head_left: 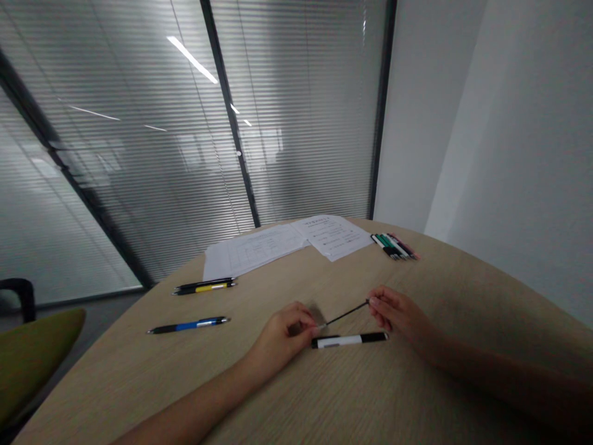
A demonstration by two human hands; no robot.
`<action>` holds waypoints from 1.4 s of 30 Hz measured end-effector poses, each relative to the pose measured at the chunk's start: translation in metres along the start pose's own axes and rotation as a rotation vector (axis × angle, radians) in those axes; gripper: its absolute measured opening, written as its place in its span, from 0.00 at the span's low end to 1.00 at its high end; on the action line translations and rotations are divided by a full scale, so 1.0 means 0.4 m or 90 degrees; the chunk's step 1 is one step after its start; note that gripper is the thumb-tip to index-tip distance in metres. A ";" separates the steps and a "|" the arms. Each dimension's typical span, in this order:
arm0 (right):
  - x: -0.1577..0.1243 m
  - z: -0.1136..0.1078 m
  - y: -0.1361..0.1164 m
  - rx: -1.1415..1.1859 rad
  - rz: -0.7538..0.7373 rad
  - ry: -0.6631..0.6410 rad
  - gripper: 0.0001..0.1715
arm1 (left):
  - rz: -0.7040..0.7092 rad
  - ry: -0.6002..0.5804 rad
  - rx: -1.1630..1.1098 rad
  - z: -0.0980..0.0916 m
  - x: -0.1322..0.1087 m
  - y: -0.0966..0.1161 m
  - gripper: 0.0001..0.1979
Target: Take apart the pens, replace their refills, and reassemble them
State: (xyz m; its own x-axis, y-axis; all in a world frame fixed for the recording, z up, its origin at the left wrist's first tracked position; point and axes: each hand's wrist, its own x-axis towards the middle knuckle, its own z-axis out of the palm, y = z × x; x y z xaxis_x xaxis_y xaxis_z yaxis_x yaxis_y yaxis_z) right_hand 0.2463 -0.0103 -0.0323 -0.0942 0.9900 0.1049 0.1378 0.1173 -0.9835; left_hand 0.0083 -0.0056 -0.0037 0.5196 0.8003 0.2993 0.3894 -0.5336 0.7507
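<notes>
Left hand [287,334] and right hand [393,315] pinch a thin black refill [346,313] by its two ends, just beside a white-and-black pen barrel [349,340] lying on the wooden table [139,383], other pens [204,286] and papers [287,244] farther off

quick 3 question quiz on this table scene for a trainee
1. True or false: the thin black ink refill is held between the left hand and the right hand.
2. Which thing lies just below the refill on the wooden table?
a) white-and-black pen body
b) blue-and-black pen
c) yellow-and-black pen
3. What lies to the right of the printed papers, near the far edge of the table?

Key:
1. True
2. a
3. A bundle of pens
</notes>
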 end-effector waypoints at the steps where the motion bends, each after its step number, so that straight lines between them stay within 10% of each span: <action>1: -0.001 0.001 -0.002 0.003 0.002 0.002 0.17 | -0.004 0.004 0.003 0.000 0.001 0.000 0.05; 15: -0.002 -0.005 -0.010 0.055 -0.013 0.065 0.16 | 0.018 0.045 0.014 -0.012 0.005 0.001 0.06; 27: 0.002 -0.004 -0.014 0.068 0.027 0.092 0.16 | 0.036 0.142 0.230 -0.120 0.046 -0.078 0.08; 42: 0.002 -0.002 -0.007 -0.012 0.010 0.044 0.15 | 0.030 0.046 0.447 -0.140 0.039 -0.139 0.07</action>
State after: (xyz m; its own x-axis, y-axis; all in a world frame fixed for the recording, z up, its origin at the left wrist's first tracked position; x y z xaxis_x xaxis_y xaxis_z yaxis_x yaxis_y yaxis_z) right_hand 0.2467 -0.0098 -0.0291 -0.0238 0.9946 0.1007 0.1569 0.1032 -0.9822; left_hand -0.0481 0.0519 -0.0079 0.5052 0.7756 0.3784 0.7793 -0.5984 0.1861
